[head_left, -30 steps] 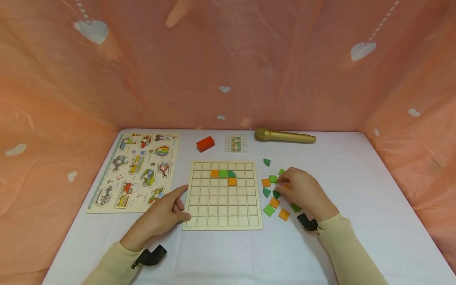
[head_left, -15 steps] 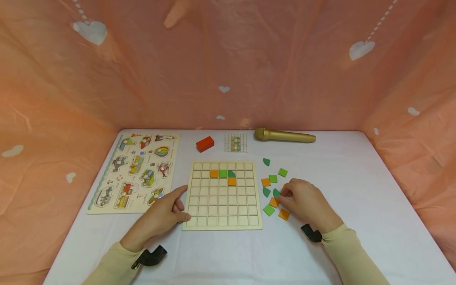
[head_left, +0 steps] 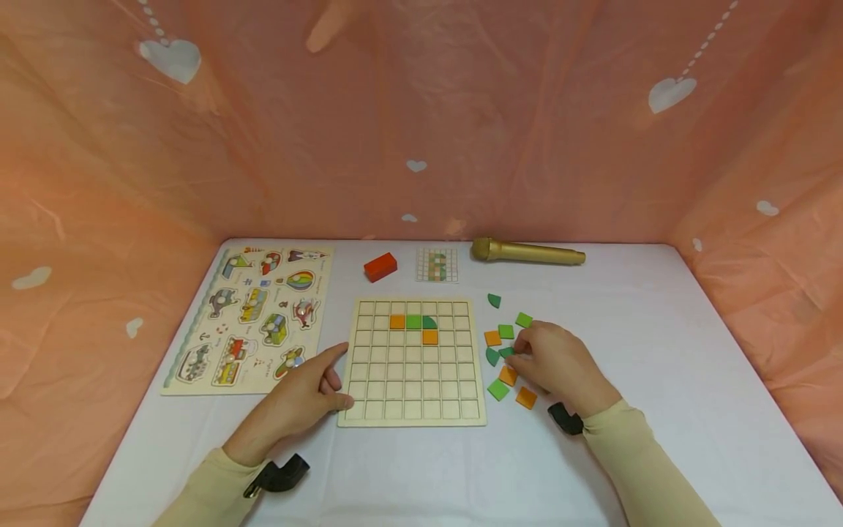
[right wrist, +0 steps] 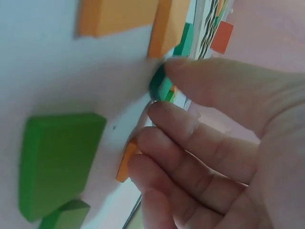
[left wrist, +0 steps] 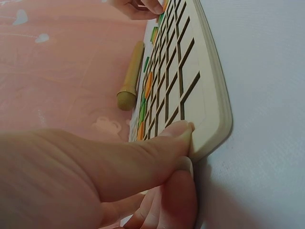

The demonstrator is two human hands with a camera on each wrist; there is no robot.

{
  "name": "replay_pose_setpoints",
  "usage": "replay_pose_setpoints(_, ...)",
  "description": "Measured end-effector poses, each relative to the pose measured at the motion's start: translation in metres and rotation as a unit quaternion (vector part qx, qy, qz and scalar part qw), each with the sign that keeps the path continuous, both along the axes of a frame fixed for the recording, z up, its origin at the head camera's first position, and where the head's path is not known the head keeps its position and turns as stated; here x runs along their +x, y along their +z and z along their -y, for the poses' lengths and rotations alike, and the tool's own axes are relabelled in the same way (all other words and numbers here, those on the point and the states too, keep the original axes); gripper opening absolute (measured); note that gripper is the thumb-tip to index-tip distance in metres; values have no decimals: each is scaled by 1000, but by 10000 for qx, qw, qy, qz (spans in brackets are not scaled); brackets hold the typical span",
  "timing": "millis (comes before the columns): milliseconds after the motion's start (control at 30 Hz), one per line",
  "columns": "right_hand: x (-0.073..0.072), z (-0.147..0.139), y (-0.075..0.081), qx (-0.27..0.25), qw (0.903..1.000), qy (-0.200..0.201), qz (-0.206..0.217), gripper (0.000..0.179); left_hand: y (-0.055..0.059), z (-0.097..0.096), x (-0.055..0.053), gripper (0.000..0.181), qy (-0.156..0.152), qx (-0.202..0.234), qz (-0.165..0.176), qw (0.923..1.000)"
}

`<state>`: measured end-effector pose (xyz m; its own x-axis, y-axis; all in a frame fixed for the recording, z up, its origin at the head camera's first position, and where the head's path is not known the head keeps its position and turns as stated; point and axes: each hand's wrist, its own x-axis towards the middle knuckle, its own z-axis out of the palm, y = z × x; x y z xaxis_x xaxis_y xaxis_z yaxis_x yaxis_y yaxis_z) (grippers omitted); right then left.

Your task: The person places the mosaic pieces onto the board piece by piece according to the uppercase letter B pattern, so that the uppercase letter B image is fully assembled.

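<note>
A pale wooden grid board (head_left: 411, 413) lies flat in the head view, with orange, light green and dark green pieces in its upper cells. My left hand (head_left: 299, 395) steadies its left side, index finger stretched along the edge and thumb pressing near the lower corner. In the left wrist view the thumb tip touches the board's rim (left wrist: 209, 138). Right of the board, my right hand (head_left: 560, 362) pinches a dark green quarter-circle tile (right wrist: 161, 83) between thumb and index finger. Around it lie loose square tiles, such as a light green one (head_left: 497, 389) and an orange one (head_left: 526, 397).
A picture puzzle board (head_left: 263, 366) lies at the left, partly behind the left hand. Along the back are a red block (head_left: 380, 267), a small pattern card (head_left: 437, 265) and a gold microphone (head_left: 530, 252). A peach curtain (head_left: 421, 110) encloses the white table (head_left: 408, 476).
My right hand moved down over the loose tiles, then back up slightly, and now pinches the dark green quarter-circle tile, which has turned. The left hand has stayed on the board's edge.
</note>
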<state>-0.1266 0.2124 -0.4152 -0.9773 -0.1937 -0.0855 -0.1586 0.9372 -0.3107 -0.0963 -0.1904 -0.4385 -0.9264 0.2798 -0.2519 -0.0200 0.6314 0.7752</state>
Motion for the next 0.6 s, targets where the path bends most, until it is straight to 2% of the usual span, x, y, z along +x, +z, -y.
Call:
replay_pose_setpoints(267,-8,4,0,-118,9999,-94,40,21,1,0,0,90,7,17,16,10000)
replay_pose_setpoints(600,-13,6,1,-95,9997,167,-133,16,0,-1,-1,90,16,-7,5,10000)
